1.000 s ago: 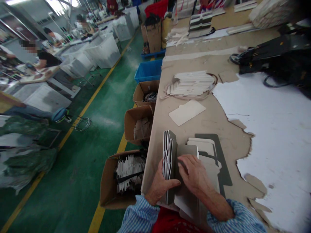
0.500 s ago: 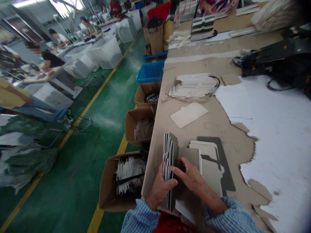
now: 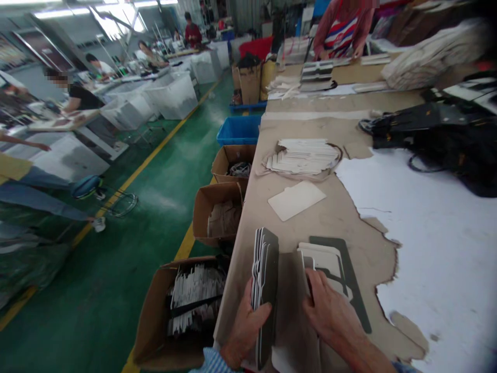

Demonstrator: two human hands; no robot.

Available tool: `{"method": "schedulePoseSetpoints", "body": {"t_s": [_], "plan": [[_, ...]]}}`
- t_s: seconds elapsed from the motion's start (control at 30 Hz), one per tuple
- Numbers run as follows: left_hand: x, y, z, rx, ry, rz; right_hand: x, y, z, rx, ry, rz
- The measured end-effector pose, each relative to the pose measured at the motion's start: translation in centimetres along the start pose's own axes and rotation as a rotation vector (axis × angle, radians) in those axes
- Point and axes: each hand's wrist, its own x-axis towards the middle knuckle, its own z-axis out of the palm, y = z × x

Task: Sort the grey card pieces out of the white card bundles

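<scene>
My left hand (image 3: pixel 244 329) is closed around a bundle of thin grey panels with pale edges (image 3: pixel 267 274), held upright on the table edge. To its right, my right hand (image 3: pixel 336 313) grips a separate grey panel (image 3: pixel 303 277), tilted up, with fingers over its far side. A gap separates this panel from the bundle. Beyond my right hand lie pale cut pieces (image 3: pixel 328 254) on a larger dark grey panel (image 3: pixel 357 298). A pale sheet (image 3: pixel 295 357) lies low between my hands, partly cut off by the frame.
A single cream panel (image 3: pixel 297 200) and a pile of pale panels (image 3: pixel 303 155) lie farther up the table. White sheeting (image 3: pixel 438 233) and black bags (image 3: pixel 435 129) cover the right side. Cardboard boxes (image 3: pixel 155 311) line the left edge. A co-worker (image 3: pixel 341 31) stands at the far end.
My right hand has moved away from the bundle to the right and now holds a separate panel. My left hand keeps the bundle upright. The view has tilted up slightly.
</scene>
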Motion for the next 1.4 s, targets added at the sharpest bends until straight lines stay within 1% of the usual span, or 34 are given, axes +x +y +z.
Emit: {"method": "schedulePoseSetpoints", "body": {"t_s": [0.07, 0.13, 0.23, 0.27, 0.33, 0.37, 0.43, 0.53, 0.63, 0.7, 0.77, 0.83, 0.93, 1.03, 1.1, 1.17, 1.23, 1.27, 1.33, 1.37, 1.4], "plan": [[0.0, -0.2, -0.1, 0.018, 0.025, -0.012, 1.6, 0.8, -1.5, -0.071, 0.002, -0.033], [0.3, -0.7, -0.3, 0.037, 0.063, -0.038, 4.8, 1.3, -3.4, -0.104, 0.046, -0.059], [0.9, -2.0, -1.0, 0.079, 0.138, -0.038, 11.6, 1.4, -6.0, -0.186, 0.12, -0.073], [1.1, -2.3, -1.2, 0.108, 0.155, -0.036, 14.1, 1.2, -6.6, -0.242, 0.15, -0.108], [1.4, -2.8, -1.6, 0.188, 0.147, -0.04, 18.9, 0.7, -7.4, -0.295, 0.171, -0.159], [1.5, -2.9, -1.7, 0.233, 0.137, -0.04, 21.2, 0.4, -7.5, -0.314, 0.157, -0.197], [1.5, -2.8, -1.7, 0.306, 0.142, -0.035, 25.2, -0.2, -7.4, -0.345, 0.088, -0.289], [1.6, -2.6, -1.5, 0.342, 0.178, -0.02, 30.0, -0.7, -6.8, -0.389, -0.057, -0.398], [1.8, -2.7, -1.3, 0.358, 0.174, 0.003, 33.0, -0.9, -6.3, -0.422, -0.134, -0.436], [1.9, -2.8, -1.4, 0.376, 0.177, -0.003, 33.8, -1.0, -6.3, -0.451, -0.145, -0.459], [1.8, -2.8, -1.4, 0.39, 0.183, -0.019, 33.6, -1.1, -6.6, -0.483, -0.136, -0.477], [1.6, -2.7, -1.2, 0.391, 0.19, -0.033, 32.6, -0.9, -7.1, -0.511, -0.114, -0.495], [1.1, -2.0, -0.5, 0.35, 0.188, -0.076, 30.0, -0.1, -8.2, -0.53, -0.068, -0.529], [0.7, -1.2, 0.2, 0.302, 0.132, -0.072, 26.4, 1.5, -9.9, -0.513, 0.018, -0.557], [0.6, -0.9, 0.4, 0.291, 0.099, -0.038, 23.4, 2.7, -11.5, -0.49, 0.104, -0.57], [0.4, -0.8, 0.4, 0.287, 0.086, -0.013, 19.7, 3.6, -13.0, -0.424, 0.248, -0.647], [0.3, -0.7, 0.4, 0.279, 0.078, 0.014, 15.3, 4.2, -13.8, -0.27, 0.487, -0.859], [0.3, -0.6, 0.4, 0.271, 0.074, 0.024, 13.0, 4.4, -13.8, -0.221, 0.55, -0.961], [0.2, -0.4, 0.4, 0.258, 0.075, 0.037, 8.5, 4.5, -12.8, -0.176, 0.563, -1.087], [0.1, -0.3, 0.5, 0.255, 0.083, 0.036, 6.3, 4.5, -11.9, -0.136, 0.538, -1.124], [0.1, -0.1, 0.5, 0.251, 0.089, 0.033, 4.3, 4.4, -10.7, -0.096, 0.47, -1.127]]}}
